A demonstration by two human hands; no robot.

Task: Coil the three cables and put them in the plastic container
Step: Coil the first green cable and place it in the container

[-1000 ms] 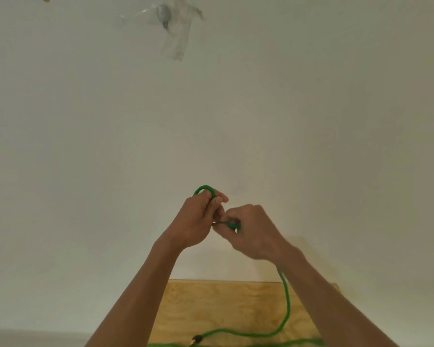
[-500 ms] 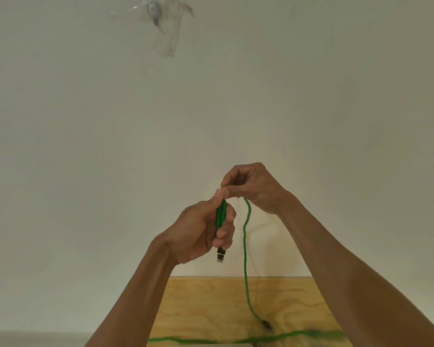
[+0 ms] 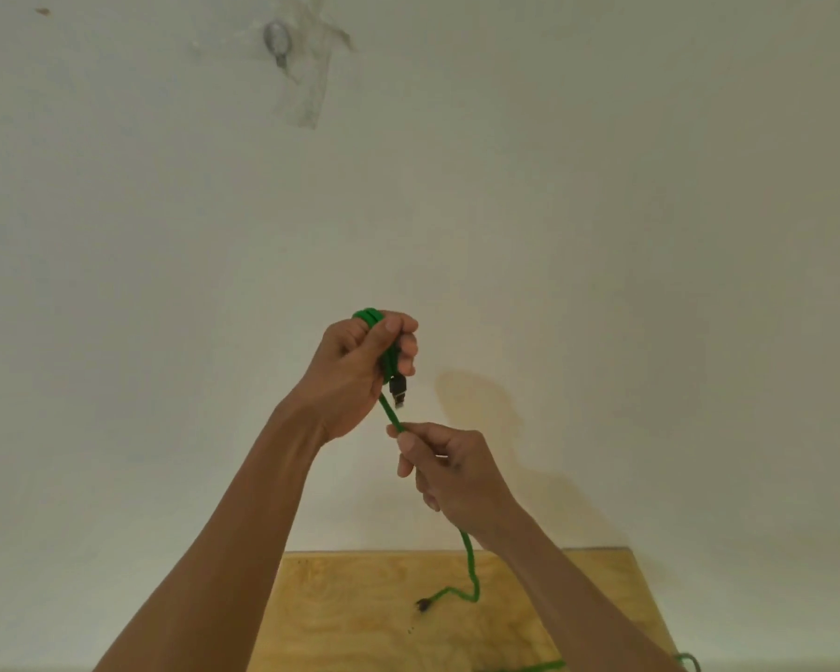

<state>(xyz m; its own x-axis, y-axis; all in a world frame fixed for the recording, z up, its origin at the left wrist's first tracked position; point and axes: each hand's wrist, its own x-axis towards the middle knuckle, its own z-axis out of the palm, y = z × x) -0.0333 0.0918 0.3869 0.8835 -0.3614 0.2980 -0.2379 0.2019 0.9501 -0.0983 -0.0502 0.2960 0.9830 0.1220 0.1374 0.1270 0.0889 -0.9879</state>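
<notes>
Backing the plywood table (image 3: 360, 618), a blank wall (image 3: 602, 235) holds taped metal (image 3: 278, 41).

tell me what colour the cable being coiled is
Green cable, with a black plug end; the head view shows it.

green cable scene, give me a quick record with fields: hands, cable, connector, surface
left hand: left hand grips the green cable, with loops showing above its fingers
right hand: right hand pinches the cable just below the left
connector: black plug hangs out under the left hand
cable tail: drops from the right hand to the wooden board, free end lying on it
container: not in view
</notes>
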